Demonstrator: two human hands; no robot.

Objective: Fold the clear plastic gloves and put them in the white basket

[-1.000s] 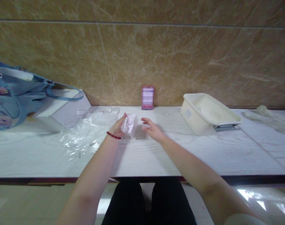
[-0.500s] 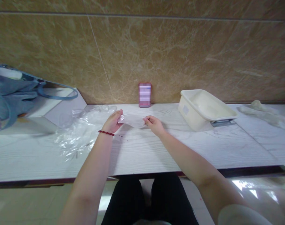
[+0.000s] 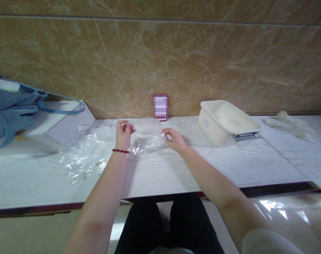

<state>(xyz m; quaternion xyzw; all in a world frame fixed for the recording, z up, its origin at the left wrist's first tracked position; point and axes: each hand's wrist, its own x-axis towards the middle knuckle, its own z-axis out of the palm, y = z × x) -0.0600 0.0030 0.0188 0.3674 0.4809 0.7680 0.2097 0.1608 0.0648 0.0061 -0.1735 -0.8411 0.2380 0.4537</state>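
Observation:
A clear plastic bag (image 3: 148,137) is spread between my two hands above the white wood-grain table. My left hand (image 3: 123,132), with a dark red bead bracelet at the wrist, pinches its left end. The right end is gripped between the thumb and fingers of my right hand (image 3: 173,138). A loose pile of clear plastic bags (image 3: 88,151) lies on the table to the left of my left hand, partly behind that forearm.
A phone (image 3: 160,107) leans upright against the marble-look wall. To the right stands a cream plastic bin (image 3: 211,132) with a grey handle; crumpled plastic (image 3: 289,125) lies beyond it. At the far left, a blue bag (image 3: 14,109) rests on a white box (image 3: 70,123).
The plastic bag has gone from a narrow folded strip to a wider, opened-out sheet. My left hand has turned upright and shifted slightly left; the right hand stays about where it was.

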